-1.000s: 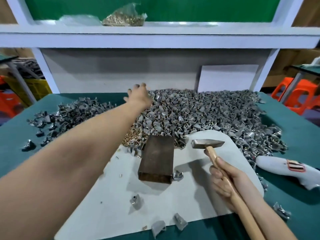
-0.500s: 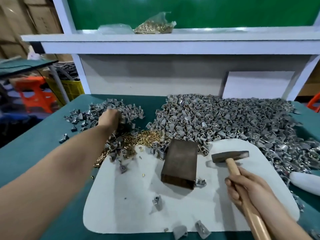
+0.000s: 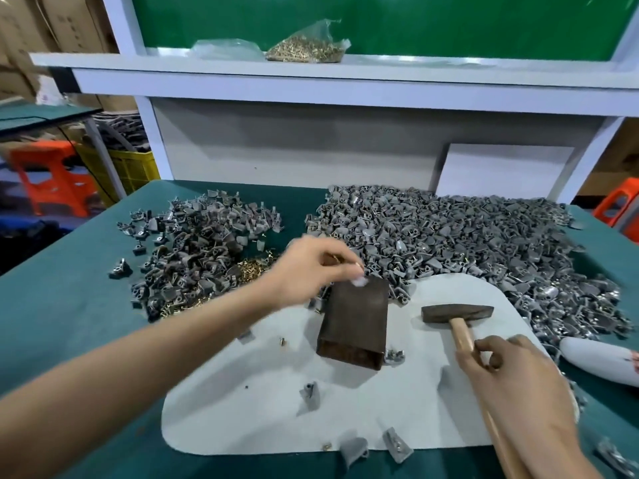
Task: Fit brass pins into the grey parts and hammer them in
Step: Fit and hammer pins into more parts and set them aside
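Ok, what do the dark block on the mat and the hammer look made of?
Block: likely metal, matte rust-brown, sharp square edges; dark wood is possible. Hammer head: dull dark metal, worn. Hammer handle: pale wood, smooth with a slight sheen.

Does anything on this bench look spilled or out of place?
Yes. Loose brass pins lie spilled on the green table, mixed into the left pile of grey parts. A few stray grey parts and single pins are scattered across the white mat's near edge.
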`<state>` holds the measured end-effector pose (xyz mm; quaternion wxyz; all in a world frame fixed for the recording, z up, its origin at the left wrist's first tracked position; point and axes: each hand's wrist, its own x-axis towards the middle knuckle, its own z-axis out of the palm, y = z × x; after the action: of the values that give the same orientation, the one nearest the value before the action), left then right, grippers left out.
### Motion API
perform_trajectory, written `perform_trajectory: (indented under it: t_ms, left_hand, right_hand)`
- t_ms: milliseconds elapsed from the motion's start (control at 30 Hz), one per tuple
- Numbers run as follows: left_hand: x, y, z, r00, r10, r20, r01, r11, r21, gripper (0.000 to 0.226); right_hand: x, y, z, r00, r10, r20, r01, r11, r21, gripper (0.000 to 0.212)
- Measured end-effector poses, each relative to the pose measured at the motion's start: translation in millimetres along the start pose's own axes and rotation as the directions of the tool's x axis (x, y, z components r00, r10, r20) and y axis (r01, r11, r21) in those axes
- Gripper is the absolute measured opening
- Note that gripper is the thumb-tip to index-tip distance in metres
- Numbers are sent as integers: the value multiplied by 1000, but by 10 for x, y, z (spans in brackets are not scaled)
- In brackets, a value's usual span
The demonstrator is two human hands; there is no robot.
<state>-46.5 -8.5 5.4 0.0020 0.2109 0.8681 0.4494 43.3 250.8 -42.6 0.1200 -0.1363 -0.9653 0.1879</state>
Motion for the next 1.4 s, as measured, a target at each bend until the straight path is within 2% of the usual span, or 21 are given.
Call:
perform_trajectory:
  t_ms: [200,300,367,433,500,600,633,800,933,1000,1067,1133,1167,1200,1267,1333,1400]
  left_hand:
    - [-212,-122,505,997,3,-76,-10,995,-99,8]
    - [-256,-229,525,994,46,-97,-42,998,46,17]
    - [-280,-289,448,995,55,-80,-49,996,79,27]
    - [-282,-398,263,986,54,-158,-28,986,164,32]
    - [-255,-587,3,970,29,-240,62,930,363,34]
    - [-264,-840,-229,980,-142,-140,197,793,576,37]
    - [-275,-896,-234,979,-158,-132,206,777,595,33]
    - [-251,-931,-254,989,-54,-135,130,744,655,11]
    - [-239,-864,-274,994,-66,-83,105,696,710,20]
    - [-253,-770,-282,990,-40,-139,127,696,706,25]
    - [-274,-595,-254,967,26,-255,126,818,561,22]
    - [-325,-312,-157,945,-19,-326,90,975,205,19]
    - [-356,-154,-78,958,-61,-280,60,998,-14,20]
    - [-391,-9,18,975,-87,-202,42,975,-216,21]
    - [-446,182,207,990,-125,-64,70,835,-546,25]
    - [-473,272,304,985,-171,-26,103,698,-709,25]
    - [-469,281,324,977,-211,-21,119,626,-771,27]
  right_hand:
    - [-14,30,40,999,-28,-30,28,1000,8,20]
    - [-25,32,50,998,-38,-50,39,999,13,19]
    - [-29,37,51,998,-41,-51,41,999,10,19]
    - [-30,35,47,998,-43,-42,43,999,9,20]
    - [-27,27,42,999,-38,-35,39,999,19,21]
    - [-24,18,42,999,-41,-34,42,999,26,22]
    - [-24,17,43,999,-43,-29,44,999,28,23]
    - [-8,39,30,1000,-25,-17,26,995,97,23]
    - [21,34,-18,996,-19,-84,35,981,193,22]
    - [13,-17,-80,981,-38,-189,92,955,283,13]
    - [-33,-154,-169,961,-84,-263,193,885,424,14]
    - [-87,-397,-227,956,-213,-199,292,735,612,27]
    - [-103,-533,-226,942,-299,-151,319,664,677,31]
    - [-103,-661,-208,920,-375,-119,344,621,704,33]
    - [-84,-863,-161,893,-442,-91,371,603,706,35]
    - [-43,-951,-136,895,-442,-63,332,564,756,34]
    - [-8,-937,-144,901,-434,3,232,488,841,31]
